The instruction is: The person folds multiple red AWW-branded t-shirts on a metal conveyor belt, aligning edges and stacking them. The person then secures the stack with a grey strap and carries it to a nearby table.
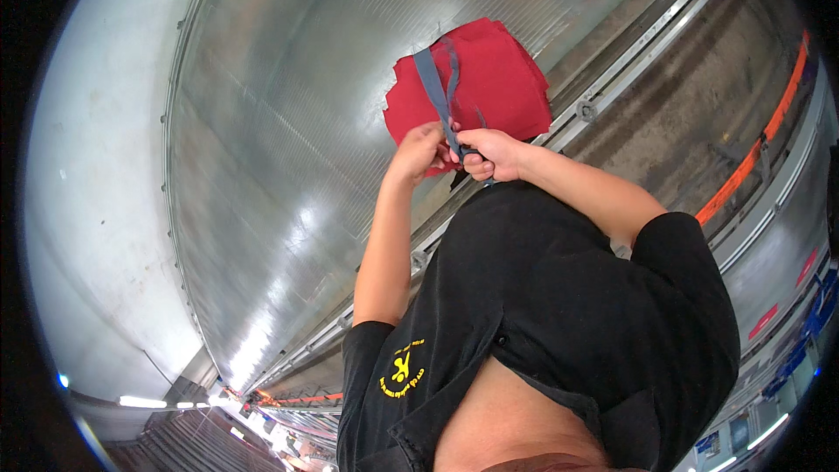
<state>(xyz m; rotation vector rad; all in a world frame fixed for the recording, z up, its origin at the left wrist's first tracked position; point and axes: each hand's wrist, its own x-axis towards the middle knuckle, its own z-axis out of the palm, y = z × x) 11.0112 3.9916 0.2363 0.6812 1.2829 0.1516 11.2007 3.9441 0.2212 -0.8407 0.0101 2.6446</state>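
A stack of red fabric pieces [501, 78] lies at the near edge of a long shiny table [295, 111]. A grey-blue fabric strip [429, 78] runs across the stack and down to the hands. My left hand [423, 151] has its fingers at the strip over the stack's near edge; its fingertips are partly hidden and blurred. Close beside it, my right hand [488, 152] is closed on the strip, thumb on top. A second, frayed grey piece [452, 69] lies on the red fabric beside the strip.
A metal rail [583, 111] with round fittings runs along the table's near edge. Beyond it, to the right, are a stained brown surface [695, 98] and an orange band [734, 177]. A pale wall or panel [98, 177] stands along the far side.
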